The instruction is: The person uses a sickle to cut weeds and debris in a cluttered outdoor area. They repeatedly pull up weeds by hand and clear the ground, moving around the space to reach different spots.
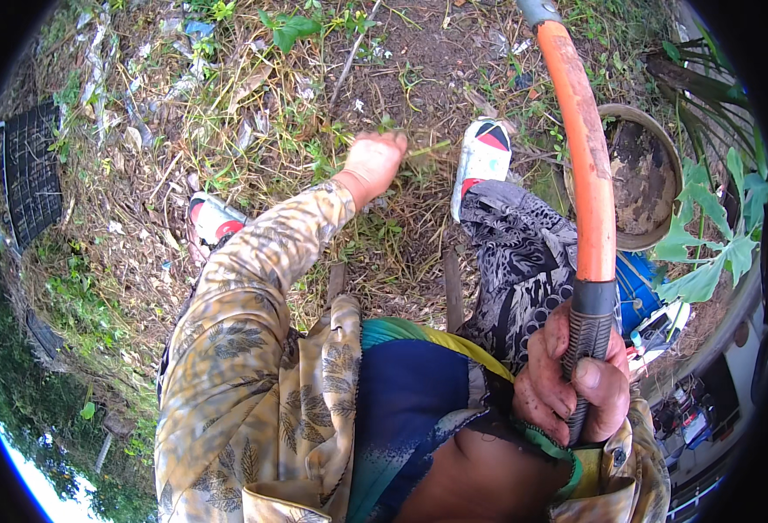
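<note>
My right hand (pixel 573 382) is wrapped around the black ribbed grip of a long-handled tool. Its curved orange handle (pixel 583 150), scuffed and smeared with soil, rises to a grey metal piece at the top edge, where the tool's working end is out of view. My left hand (pixel 376 163) is stretched out low over weeds and dry grass (pixel 384 255), its fingers curled and blurred. A thin green stem (pixel 431 149) lies beside those fingers; whether they grip it I cannot tell. Both feet, in white shoes (pixel 485 147), stand apart on either side.
A round, soil-stained basin (pixel 642 176) sits at right, with a blue container (pixel 634 287) and a broad-leaved plant (pixel 711 238) close by. Plastic scraps (pixel 188 82) litter the upper-left ground. A black grid tray (pixel 32 173) lies at far left, and a thin stick (pixel 356 52) ahead.
</note>
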`<state>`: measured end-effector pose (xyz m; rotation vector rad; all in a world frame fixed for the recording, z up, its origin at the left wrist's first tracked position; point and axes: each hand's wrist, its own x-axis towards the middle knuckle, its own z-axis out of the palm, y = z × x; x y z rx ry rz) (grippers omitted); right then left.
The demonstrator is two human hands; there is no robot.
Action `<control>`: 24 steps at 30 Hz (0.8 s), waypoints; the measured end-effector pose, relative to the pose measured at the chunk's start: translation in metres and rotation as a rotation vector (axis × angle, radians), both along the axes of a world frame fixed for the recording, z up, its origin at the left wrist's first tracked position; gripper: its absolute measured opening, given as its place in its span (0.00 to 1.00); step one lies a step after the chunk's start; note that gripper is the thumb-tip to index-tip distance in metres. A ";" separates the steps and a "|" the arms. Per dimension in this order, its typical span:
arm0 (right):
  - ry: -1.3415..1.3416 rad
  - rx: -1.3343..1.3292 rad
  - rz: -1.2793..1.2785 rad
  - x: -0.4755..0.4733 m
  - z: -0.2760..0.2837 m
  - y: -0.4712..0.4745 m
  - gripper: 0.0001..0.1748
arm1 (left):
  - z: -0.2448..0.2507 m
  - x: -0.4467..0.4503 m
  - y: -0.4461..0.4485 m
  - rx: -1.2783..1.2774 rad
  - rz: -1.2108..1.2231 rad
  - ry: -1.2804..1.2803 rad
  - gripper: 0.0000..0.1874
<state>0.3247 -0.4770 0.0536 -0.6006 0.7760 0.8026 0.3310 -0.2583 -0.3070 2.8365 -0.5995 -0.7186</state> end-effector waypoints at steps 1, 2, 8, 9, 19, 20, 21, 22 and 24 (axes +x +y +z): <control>-0.014 -0.012 0.006 -0.001 0.000 0.000 0.15 | -0.004 0.003 0.005 0.033 0.097 -0.024 0.17; -0.017 -0.013 0.000 -0.001 -0.001 0.000 0.15 | -0.008 0.008 0.009 0.045 0.200 -0.107 0.15; -0.027 -0.003 0.012 -0.002 -0.002 0.005 0.15 | -0.027 0.058 0.038 0.010 0.651 0.058 0.18; -0.019 0.017 0.002 -0.002 -0.002 0.005 0.15 | -0.024 0.055 0.037 -0.037 0.646 0.147 0.15; -0.019 -0.019 0.023 -0.003 -0.001 0.009 0.15 | 0.002 -0.171 0.018 -0.058 0.095 0.955 0.14; -0.021 -0.017 0.025 -0.004 -0.001 0.009 0.15 | -0.002 -0.188 0.031 -0.053 -0.075 1.039 0.14; -0.011 -0.002 0.017 -0.004 -0.002 0.009 0.15 | -0.002 -0.203 0.036 0.064 0.003 0.979 0.12; -0.037 -0.005 0.042 -0.004 -0.002 0.009 0.15 | 0.000 -0.214 0.041 0.147 0.035 0.769 0.11; -0.044 0.031 0.050 -0.005 -0.004 0.010 0.15 | 0.002 -0.210 0.059 0.206 -0.024 0.666 0.10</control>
